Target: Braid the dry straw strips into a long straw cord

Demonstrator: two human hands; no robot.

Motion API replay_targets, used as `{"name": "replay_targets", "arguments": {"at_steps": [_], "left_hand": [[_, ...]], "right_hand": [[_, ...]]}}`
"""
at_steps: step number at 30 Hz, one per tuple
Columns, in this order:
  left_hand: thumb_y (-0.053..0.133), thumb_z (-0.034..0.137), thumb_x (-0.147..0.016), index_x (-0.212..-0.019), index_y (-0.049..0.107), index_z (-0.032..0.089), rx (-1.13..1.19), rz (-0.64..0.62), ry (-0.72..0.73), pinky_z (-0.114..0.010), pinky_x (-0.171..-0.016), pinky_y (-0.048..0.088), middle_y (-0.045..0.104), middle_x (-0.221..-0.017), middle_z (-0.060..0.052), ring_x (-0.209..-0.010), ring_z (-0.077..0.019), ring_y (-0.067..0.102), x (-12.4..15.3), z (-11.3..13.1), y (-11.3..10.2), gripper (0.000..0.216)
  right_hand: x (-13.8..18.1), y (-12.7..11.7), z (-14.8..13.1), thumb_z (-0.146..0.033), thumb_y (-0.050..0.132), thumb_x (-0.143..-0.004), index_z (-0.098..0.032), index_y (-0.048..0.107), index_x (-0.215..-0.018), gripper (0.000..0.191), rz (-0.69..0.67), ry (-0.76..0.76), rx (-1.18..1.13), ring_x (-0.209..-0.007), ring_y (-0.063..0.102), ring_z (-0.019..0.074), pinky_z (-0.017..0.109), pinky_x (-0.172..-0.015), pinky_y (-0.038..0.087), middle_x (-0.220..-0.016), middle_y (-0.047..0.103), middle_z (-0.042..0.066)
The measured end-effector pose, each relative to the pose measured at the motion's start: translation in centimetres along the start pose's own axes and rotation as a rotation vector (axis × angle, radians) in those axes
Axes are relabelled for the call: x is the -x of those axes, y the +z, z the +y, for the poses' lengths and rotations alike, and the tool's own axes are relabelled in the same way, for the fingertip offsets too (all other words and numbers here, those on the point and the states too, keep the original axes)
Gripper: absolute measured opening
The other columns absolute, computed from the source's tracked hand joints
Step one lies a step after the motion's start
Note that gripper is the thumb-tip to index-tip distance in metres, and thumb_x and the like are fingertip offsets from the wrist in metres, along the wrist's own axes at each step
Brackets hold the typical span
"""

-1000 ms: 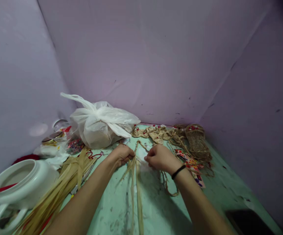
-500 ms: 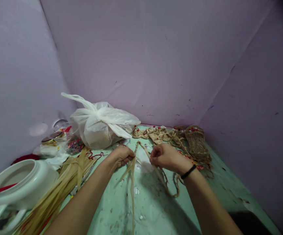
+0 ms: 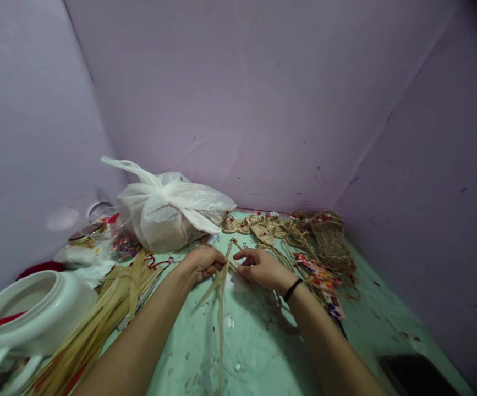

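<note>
My left hand (image 3: 206,263) is closed in a pinch on pale flat fibre strips (image 3: 221,297), whose loose ends hang down over the table towards me. Just to its right is my right hand (image 3: 263,268), with a dark band round the wrist. Its upper finger reaches out towards the left fingertips, while the lower fingers close on a fibre strand running between both hands. Beyond the fingertips, a thin twisted cord (image 3: 232,241) forms a narrow loop on the table. Part of the strand is hidden under my right hand.
A knotted white plastic bag (image 3: 172,212) sits at the back. On the left are a white pot (image 3: 69,313), a bundle of dry fibre strips (image 3: 85,330) and a bag of beads (image 3: 126,247). Braided pieces (image 3: 263,228), a twine roll (image 3: 331,239) and a dark flat object (image 3: 420,374) lie right.
My right hand has moved left, close to the left fingertips, and its upper finger has stretched out. The left hand stays in place. A colourful printed packet shows more on the right.
</note>
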State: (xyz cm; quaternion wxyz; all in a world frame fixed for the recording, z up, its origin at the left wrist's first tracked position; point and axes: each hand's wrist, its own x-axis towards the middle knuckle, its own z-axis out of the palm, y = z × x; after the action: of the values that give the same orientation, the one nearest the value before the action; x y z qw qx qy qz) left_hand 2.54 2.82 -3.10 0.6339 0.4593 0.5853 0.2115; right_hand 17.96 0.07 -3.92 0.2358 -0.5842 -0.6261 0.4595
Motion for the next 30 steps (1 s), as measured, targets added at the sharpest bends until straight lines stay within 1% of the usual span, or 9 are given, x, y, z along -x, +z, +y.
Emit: {"name": "replay_targets", "arguments": {"at_steps": [4,8,13,15,18,20,25,27,30], "left_hand": [[0.051,0.015,-0.058,-0.042,0.035,0.015,-0.008,-0.017,0.005,-0.018,-0.03,0.008,0.029,-0.032,0.008,-0.025,-0.0014,0.021,0.1,0.1,0.0,0.023],[0.05,0.016,-0.058,-0.044,0.037,0.015,-0.028,-0.011,0.003,-0.018,-0.031,0.007,0.031,-0.033,0.007,-0.025,-0.0013,0.02,0.0,0.0,0.0,0.019],[0.052,0.018,-0.056,-0.044,0.036,0.015,0.0,-0.028,-0.008,-0.019,-0.032,0.006,0.032,-0.034,0.007,-0.026,-0.0006,0.018,-0.2,-0.1,-0.2,0.02],[0.053,0.019,-0.055,-0.044,0.036,0.015,0.015,-0.037,-0.007,-0.018,-0.032,0.005,0.031,-0.034,0.008,-0.027,-0.0005,0.018,-0.3,-0.1,-0.3,0.021],[0.053,0.02,-0.055,-0.043,0.036,0.015,0.024,-0.045,0.004,-0.018,-0.032,0.005,0.031,-0.033,0.008,-0.027,-0.0006,0.018,-0.4,-0.2,-0.3,0.021],[0.053,0.019,-0.055,-0.043,0.036,0.015,0.029,-0.041,0.003,-0.018,-0.032,0.005,0.03,-0.033,0.008,-0.027,-0.0006,0.018,-0.4,-0.2,-0.3,0.021],[0.052,0.021,-0.056,-0.043,0.036,0.015,-0.016,-0.038,-0.007,-0.018,-0.032,0.006,0.03,-0.032,0.007,-0.026,-0.0009,0.019,-0.3,-0.2,-0.3,0.021],[0.053,0.021,-0.056,-0.043,0.036,0.015,-0.029,-0.033,0.0,-0.018,-0.032,0.006,0.03,-0.033,0.008,-0.026,-0.0009,0.019,-0.3,-0.2,-0.3,0.022],[0.053,0.022,-0.057,-0.044,0.036,0.015,-0.041,-0.038,0.011,-0.019,-0.032,0.007,0.03,-0.033,0.007,-0.026,-0.0011,0.018,-0.3,-0.2,-0.2,0.023]], "right_hand": [[-0.2,0.3,0.1,-0.02,0.05,-0.066,-0.013,0.064,-0.075,0.018,0.089,-0.063,0.049,-0.046,0.045,0.0078,0.017,-0.045,0.032,-0.052,0.056,-0.001],[-0.3,0.6,0.2,-0.018,0.047,-0.067,-0.013,0.063,-0.068,0.017,0.08,0.007,0.075,-0.041,0.045,0.0085,0.018,-0.043,0.031,-0.046,0.054,-0.001],[0.2,0.3,-0.6,-0.012,0.049,-0.062,-0.014,0.064,-0.062,0.016,0.417,-0.09,0.435,-0.059,0.055,0.0137,0.021,-0.052,0.033,-0.062,0.064,0.007],[0.2,0.5,-0.8,-0.012,0.048,-0.062,-0.015,0.065,-0.064,0.018,0.384,-0.123,0.44,-0.063,0.056,0.0144,0.021,-0.055,0.034,-0.066,0.066,0.008],[0.1,1.1,-0.9,-0.014,0.049,-0.062,-0.015,0.066,-0.067,0.018,0.261,-0.11,0.308,-0.057,0.055,0.0133,0.021,-0.053,0.036,-0.062,0.065,0.006],[0.1,1.4,-0.9,-0.013,0.049,-0.062,-0.015,0.064,-0.066,0.016,0.202,-0.052,0.157,-0.05,0.053,0.0119,0.02,-0.05,0.036,-0.054,0.061,0.003],[0.5,1.5,-1.5,-0.012,0.043,-0.07,-0.014,0.051,-0.06,0.013,-0.011,0.233,-0.472,-0.041,0.052,0.0105,0.023,-0.045,0.043,-0.051,0.056,0.002],[0.6,1.5,-1.8,-0.009,0.041,-0.071,-0.012,0.049,-0.06,0.014,-0.061,0.282,-0.643,-0.041,0.052,0.0102,0.023,-0.044,0.045,-0.051,0.057,0.003],[0.5,1.5,-1.8,-0.005,0.039,-0.071,-0.01,0.05,-0.061,0.016,-0.084,0.318,-0.759,-0.04,0.053,0.0098,0.021,-0.041,0.046,-0.048,0.056,0.003]]}}
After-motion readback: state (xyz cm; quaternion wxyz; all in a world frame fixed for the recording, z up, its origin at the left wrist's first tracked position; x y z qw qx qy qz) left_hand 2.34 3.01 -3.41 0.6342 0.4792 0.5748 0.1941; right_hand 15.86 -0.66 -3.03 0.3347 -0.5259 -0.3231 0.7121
